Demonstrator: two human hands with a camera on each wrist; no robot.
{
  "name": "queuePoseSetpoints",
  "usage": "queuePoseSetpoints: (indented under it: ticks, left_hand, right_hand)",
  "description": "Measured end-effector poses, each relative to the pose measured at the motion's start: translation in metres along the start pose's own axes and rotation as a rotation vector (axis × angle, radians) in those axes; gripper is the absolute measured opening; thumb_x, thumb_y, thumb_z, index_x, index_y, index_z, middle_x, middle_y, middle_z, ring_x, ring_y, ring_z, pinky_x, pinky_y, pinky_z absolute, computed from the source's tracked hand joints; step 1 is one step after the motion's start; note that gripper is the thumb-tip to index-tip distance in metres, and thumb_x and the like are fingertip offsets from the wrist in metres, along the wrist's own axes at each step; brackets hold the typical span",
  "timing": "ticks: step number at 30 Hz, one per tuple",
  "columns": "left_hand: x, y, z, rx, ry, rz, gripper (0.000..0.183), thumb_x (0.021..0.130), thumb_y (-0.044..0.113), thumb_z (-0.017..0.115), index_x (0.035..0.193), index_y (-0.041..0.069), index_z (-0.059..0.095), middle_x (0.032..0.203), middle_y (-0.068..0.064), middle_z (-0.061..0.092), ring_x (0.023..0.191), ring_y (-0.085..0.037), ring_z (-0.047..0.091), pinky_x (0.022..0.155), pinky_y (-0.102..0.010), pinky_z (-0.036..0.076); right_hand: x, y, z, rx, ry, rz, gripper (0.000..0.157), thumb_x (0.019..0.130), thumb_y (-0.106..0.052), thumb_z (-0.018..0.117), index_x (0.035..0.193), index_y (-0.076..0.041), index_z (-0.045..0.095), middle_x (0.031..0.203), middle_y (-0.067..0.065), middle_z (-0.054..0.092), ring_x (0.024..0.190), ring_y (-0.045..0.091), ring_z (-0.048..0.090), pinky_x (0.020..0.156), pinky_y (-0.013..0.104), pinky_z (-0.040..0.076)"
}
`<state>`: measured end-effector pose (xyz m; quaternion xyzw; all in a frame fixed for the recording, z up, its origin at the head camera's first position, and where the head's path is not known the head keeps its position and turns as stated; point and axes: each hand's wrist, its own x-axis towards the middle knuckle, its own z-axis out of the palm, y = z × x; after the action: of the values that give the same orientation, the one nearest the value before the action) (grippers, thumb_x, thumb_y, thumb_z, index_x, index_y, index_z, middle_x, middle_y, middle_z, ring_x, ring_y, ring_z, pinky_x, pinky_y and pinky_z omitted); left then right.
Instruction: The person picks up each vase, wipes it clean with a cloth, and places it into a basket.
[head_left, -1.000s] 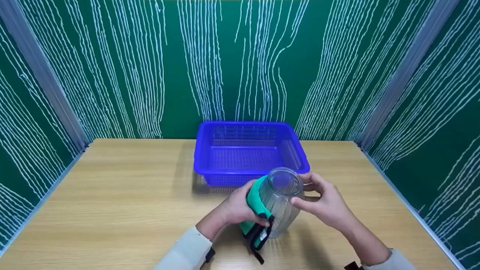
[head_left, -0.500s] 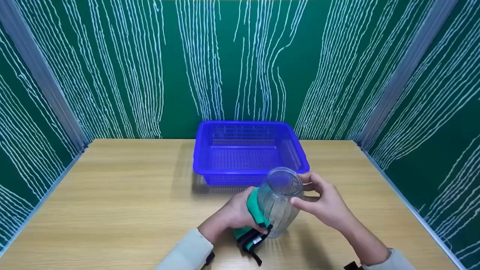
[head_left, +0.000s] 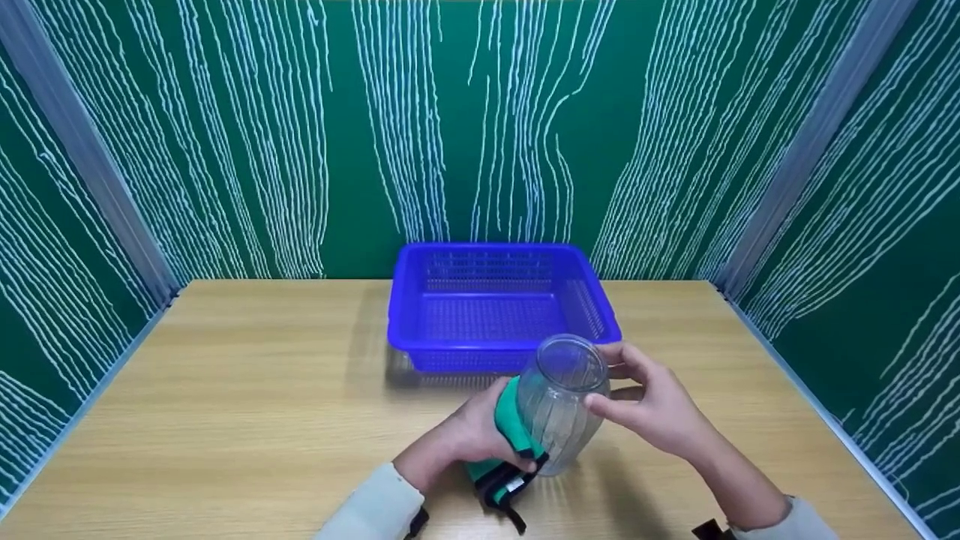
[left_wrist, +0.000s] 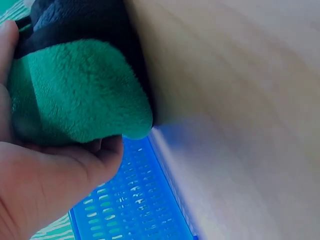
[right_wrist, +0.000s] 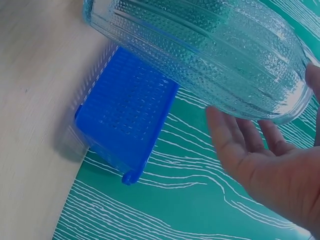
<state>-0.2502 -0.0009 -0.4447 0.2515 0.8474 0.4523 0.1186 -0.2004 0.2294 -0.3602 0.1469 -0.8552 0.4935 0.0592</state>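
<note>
A clear ribbed glass vase [head_left: 561,424] stands on the table in the head view, its round mouth facing up. My right hand [head_left: 664,412] holds it near the neck, with the thumb and fingers around its right side. My left hand [head_left: 476,426] grips a green plush cloth [head_left: 510,416] with black edging and presses it against the vase's left side. A loose black strap and a white label hang from the cloth's lower end. In the left wrist view the cloth [left_wrist: 82,95] lies folded in the hand. The right wrist view shows the vase's [right_wrist: 210,55] bumpy ribbed wall.
A blue plastic basket [head_left: 487,345] with slotted sides sits just behind the vase, near the back edge of the wooden table [head_left: 247,390]. Green walls [head_left: 360,187] with white wavy lines enclose the back and both sides.
My left hand has slid slightly down along the vase with the cloth, whose lower end has shifted left. The right hand and the vase have stayed almost still.
</note>
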Motion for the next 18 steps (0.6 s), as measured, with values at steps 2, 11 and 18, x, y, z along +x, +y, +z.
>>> queuePoseSetpoints:
  ticks: [2, 11, 18]
  left_hand:
    - [0.0, 0.001, -0.003, -0.051, -0.021, -0.015, 0.1, 0.041, 0.031, 0.087, 0.125, 0.032, 0.032, 0.111, 0.011, 0.049, 0.103, -0.012, 0.046, 0.089, -0.034, 0.037]
    - [-0.002, 0.011, -0.025, -0.357, -0.083, -0.004, 0.091, 0.052, 0.012, 0.083, 0.126, 0.03, 0.034, 0.118, 0.003, 0.047, 0.108, -0.016, 0.044, 0.094, -0.037, 0.033]
    - [0.0, 0.024, -0.036, -0.479, 0.008, 0.064, 0.079, 0.057, 0.017, 0.081, 0.123, 0.027, 0.039, 0.116, 0.0, 0.051, 0.105, -0.017, 0.047, 0.094, -0.037, 0.033]
  right_hand:
    - [-0.001, -0.001, 0.0, -0.02, 0.003, -0.015, 0.048, 0.07, -0.028, 0.073, 0.111, -0.02, 0.051, 0.107, -0.001, 0.057, 0.098, 0.017, 0.055, 0.076, 0.031, 0.049]
    - [-0.003, -0.001, -0.001, -0.089, -0.017, -0.023, 0.051, 0.071, -0.035, 0.07, 0.116, -0.024, 0.048, 0.11, -0.004, 0.056, 0.099, 0.015, 0.054, 0.076, 0.035, 0.048]
    - [-0.002, -0.001, -0.003, -0.13, -0.034, -0.012, 0.054, 0.072, -0.038, 0.068, 0.119, -0.027, 0.045, 0.111, -0.007, 0.056, 0.099, 0.012, 0.054, 0.079, 0.032, 0.047]
